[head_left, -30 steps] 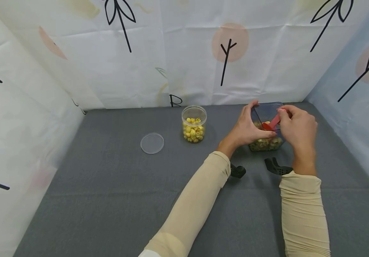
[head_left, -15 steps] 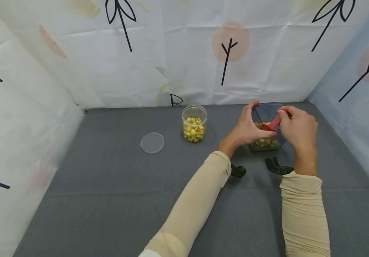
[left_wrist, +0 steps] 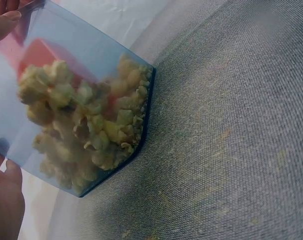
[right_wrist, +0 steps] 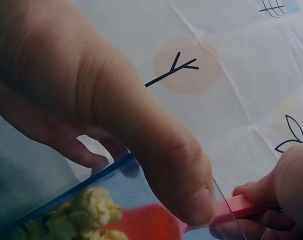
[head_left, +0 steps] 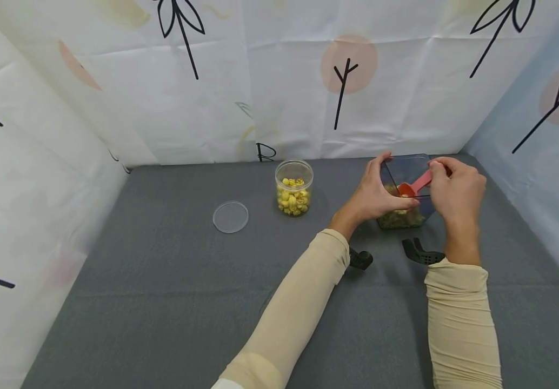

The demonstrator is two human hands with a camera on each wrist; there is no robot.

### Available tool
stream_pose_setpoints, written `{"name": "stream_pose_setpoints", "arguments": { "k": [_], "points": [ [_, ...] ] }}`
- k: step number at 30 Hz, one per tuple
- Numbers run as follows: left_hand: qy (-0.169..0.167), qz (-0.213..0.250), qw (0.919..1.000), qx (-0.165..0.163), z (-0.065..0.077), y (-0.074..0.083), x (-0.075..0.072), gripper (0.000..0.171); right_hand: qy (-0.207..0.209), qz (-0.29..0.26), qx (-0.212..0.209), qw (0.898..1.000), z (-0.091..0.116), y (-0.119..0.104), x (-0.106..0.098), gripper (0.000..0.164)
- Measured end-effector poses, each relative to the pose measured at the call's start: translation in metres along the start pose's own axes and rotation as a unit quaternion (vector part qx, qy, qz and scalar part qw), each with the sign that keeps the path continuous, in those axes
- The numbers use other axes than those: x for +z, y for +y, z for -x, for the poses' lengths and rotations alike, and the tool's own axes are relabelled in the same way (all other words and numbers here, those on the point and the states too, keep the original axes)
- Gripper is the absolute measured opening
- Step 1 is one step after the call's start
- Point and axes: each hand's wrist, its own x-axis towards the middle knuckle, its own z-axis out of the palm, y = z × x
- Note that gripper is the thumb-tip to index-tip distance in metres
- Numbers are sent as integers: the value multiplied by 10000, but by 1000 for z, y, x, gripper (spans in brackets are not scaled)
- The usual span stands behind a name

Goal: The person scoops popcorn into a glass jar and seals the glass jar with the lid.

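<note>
My left hand (head_left: 374, 192) grips a clear square plastic container (head_left: 406, 166) by its rim, thumb across the near side and fingers on the left. Pale popcorn (left_wrist: 81, 125) lies heaped in the container's lower part. My right hand (head_left: 459, 189) pinches the handle of a pink scoop (head_left: 408, 189) over the right edge. In the left wrist view, the scoop (left_wrist: 44, 55) shows behind the wall, its bowl among the popcorn. In the right wrist view, the left thumb (right_wrist: 196, 205) covers part of the scoop.
A clear round jar (head_left: 294, 167) with yellow popcorn stands left of the hands, uncapped. Beside it on the grey cloth lies a transparent round lid (head_left: 231, 217). Black wrist mounts (head_left: 420, 254) hang under the wrists. Patterned white sheets (head_left: 289, 97) enclose the table.
My right hand has shifted slightly right, drawing the scoop's handle outward, so more of its bowl shows. My left hand and the container have stayed in place.
</note>
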Motion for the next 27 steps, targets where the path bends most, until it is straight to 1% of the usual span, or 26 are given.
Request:
{"name": "stream_pose_setpoints", "arguments": {
  "k": [1, 5, 7, 11, 13, 18, 23, 27],
  "points": [
    [2, 8, 10000, 14, 0, 0, 0, 112, 21, -39, 64, 10000, 0, 0, 0, 44],
    [-6, 32, 10000, 33, 0, 0, 0, 113, -142, 38, 118, 9998, -2, 2, -2, 45],
    [6, 43, 10000, 25, -1, 0, 0, 113, -138, -84, 187, 9997, -3, 2, -3, 44],
    [28, 56, 10000, 15, -1, 0, 0, 113, 208, -607, 437, 9970, -4, 3, -3, 43],
    [26, 52, 10000, 5, -1, 0, 0, 113, 275, -707, 509, 9958, -4, 3, -3, 43],
    [10, 9, 10000, 13, -1, -1, 0, 113, 61, -619, 669, 9958, -3, 2, -6, 44],
    [19, 22, 10000, 21, 0, -2, 1, 113, 59, -950, 999, 9904, -2, 3, -7, 45],
    [46, 83, 10000, 23, 0, -2, 1, 113, -80, -976, 1205, 9879, -3, 2, -9, 47]
  ]
}}
